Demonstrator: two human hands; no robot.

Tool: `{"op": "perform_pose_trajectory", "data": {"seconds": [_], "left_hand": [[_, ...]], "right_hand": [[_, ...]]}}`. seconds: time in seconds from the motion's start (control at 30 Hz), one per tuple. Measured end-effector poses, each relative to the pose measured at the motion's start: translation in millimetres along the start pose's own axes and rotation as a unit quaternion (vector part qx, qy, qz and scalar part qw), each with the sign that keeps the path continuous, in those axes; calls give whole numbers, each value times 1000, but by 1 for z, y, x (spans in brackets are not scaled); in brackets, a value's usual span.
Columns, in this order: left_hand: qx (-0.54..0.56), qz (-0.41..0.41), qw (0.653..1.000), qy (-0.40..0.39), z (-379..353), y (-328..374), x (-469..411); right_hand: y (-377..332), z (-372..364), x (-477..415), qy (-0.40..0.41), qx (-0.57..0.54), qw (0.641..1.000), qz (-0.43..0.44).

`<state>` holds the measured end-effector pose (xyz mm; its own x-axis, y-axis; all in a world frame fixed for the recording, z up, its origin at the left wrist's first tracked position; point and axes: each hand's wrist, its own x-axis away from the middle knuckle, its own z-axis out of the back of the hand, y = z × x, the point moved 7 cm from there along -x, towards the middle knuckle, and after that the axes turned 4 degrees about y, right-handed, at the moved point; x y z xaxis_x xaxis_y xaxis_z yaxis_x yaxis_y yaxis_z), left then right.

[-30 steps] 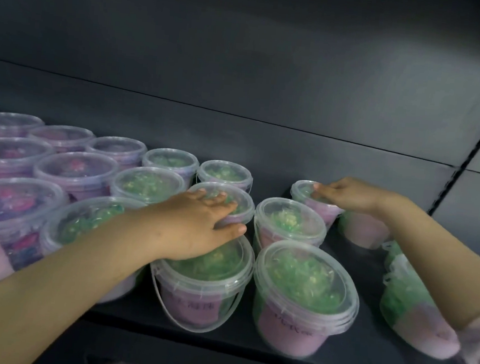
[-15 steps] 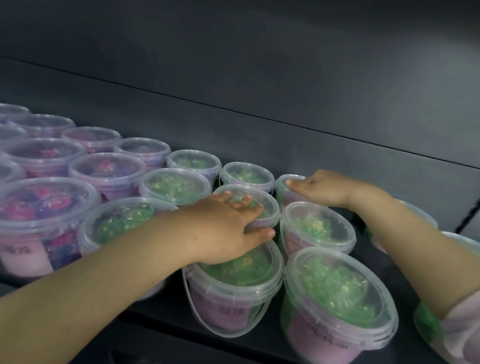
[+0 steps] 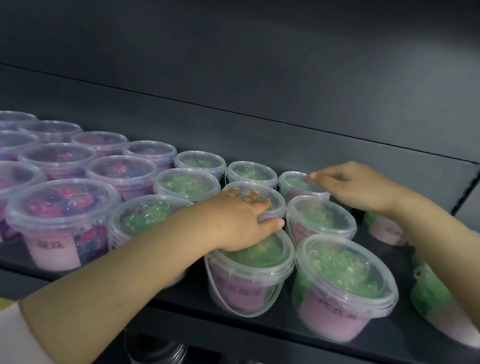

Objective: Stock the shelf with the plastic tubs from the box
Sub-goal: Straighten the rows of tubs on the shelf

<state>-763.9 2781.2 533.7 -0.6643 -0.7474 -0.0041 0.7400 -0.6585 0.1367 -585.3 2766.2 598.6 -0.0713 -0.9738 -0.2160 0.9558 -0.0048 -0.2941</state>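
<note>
Several clear plastic tubs with pink labels stand in rows on the dark shelf (image 3: 334, 352). Those on the left hold pink and purple beads (image 3: 62, 204); those in the middle and right hold green beads (image 3: 341, 266). My left hand (image 3: 238, 219) lies flat, fingers straight, across the lids of a front green tub (image 3: 254, 273) and the one behind it. My right hand (image 3: 348, 185) reaches to the back row, its fingertips on the lid of a rear green tub (image 3: 293, 183). The box is out of view.
More green tubs sit at the right: one behind my right forearm (image 3: 385, 229), one partly hidden at the frame edge (image 3: 432, 297). The shelf's dark back panel rises behind the rows. Metal containers (image 3: 156, 357) show on the level below.
The back-row tub under my right hand has slid left, up against the rest of the row. My left hand has stayed flat on the lids. The view has shifted right.
</note>
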Motion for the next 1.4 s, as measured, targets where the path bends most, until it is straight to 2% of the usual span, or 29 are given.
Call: {"op": "perform_pose_trajectory", "data": {"seconds": [0.23,0.33,0.5,0.6,0.73,0.83,1.03,1.27,1.4], "left_hand": [[-10,-9,1000,-1,-4,-1,-3],[-10,-10,1000,2,-2,-1,-3],[-11,-8,1000,-8,-1,0,-1],[-5,0,1000,-10,-1,-1,0],[-8,-1,1000,-15,-2,-1,1],[-13,-5,1000,-15,-1,0,3],[-24,-8,1000,-18,-1,1,4],[-24,-10,1000,-16,-2,1,2],[-23,-11,1000,-15,-2,0,1]], "right_hand": [[-1,-27,52,-147,4,989,-14],[-4,-29,48,-128,21,991,-23],[-5,-27,48,-138,-29,988,-60],[-9,-27,52,-124,-21,990,-57],[-14,-12,69,-26,0,999,-27],[-26,7,100,58,2,997,41],[-27,-11,156,-66,-23,995,71],[-18,-20,148,-60,-74,995,43],[-14,-21,142,-67,-65,995,33]]}}
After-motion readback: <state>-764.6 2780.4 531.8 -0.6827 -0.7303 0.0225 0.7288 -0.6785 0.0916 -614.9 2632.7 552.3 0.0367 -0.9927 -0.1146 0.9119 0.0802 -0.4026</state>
